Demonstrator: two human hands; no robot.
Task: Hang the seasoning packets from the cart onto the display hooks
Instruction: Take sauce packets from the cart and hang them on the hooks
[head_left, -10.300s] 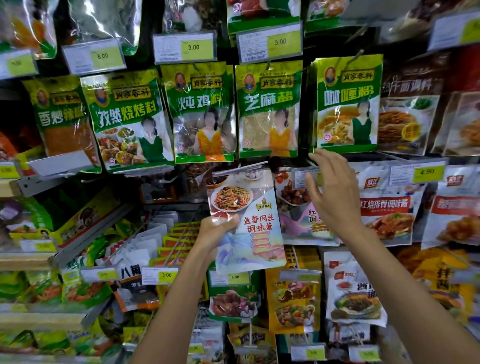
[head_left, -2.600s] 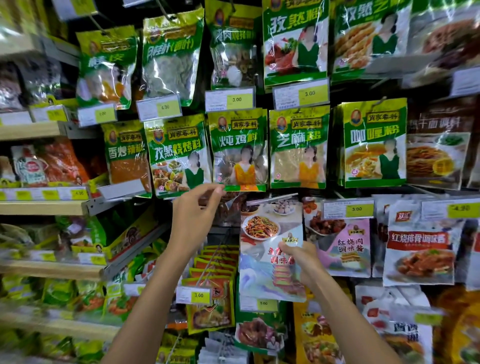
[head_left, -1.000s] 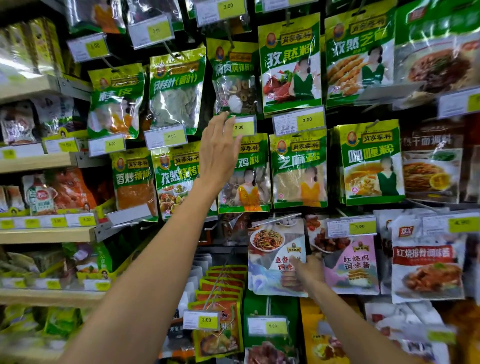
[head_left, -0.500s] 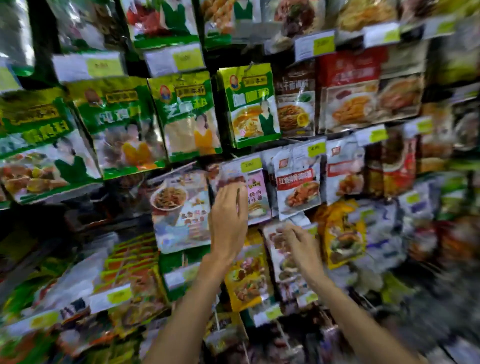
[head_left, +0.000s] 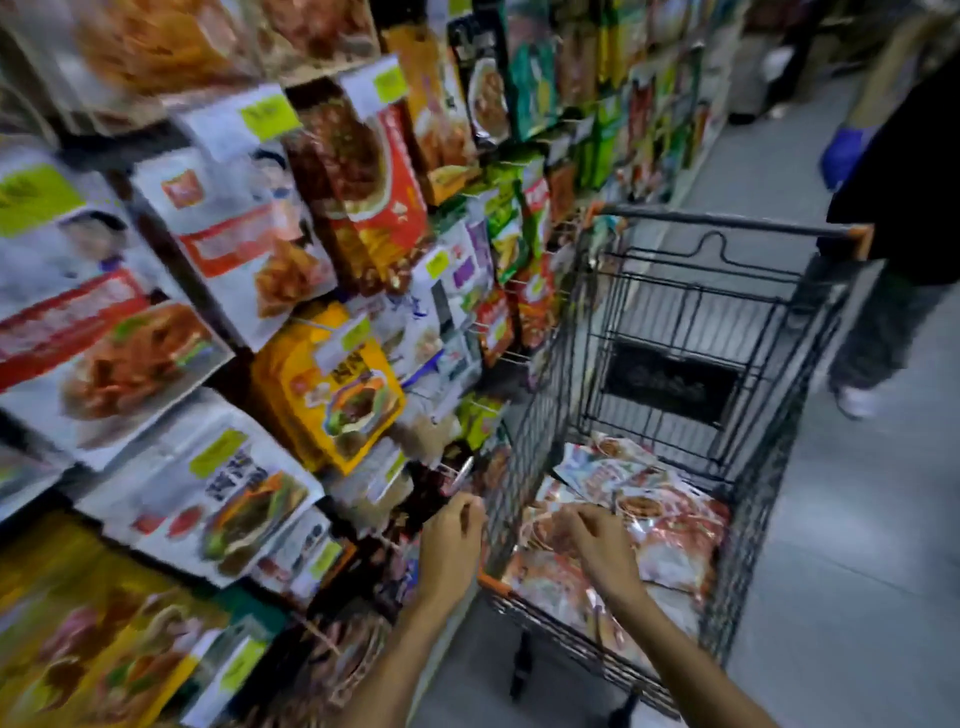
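Right hand (head_left: 597, 543) in the cart (head_left: 727, 224), fingers curled over packets (head_left: 675, 525) beneath it; whether it grips one is unclear through the blur. They look light, floppy and slippery, so pinch a top edge. Left hand (head_left: 451, 530) loosely curled, empty.

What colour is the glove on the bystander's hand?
The glove is blue, seen in the head view.

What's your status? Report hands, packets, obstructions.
Left hand empty beside cart rim. Right hand over packets in cart, grip unclear. Bystander beyond cart.
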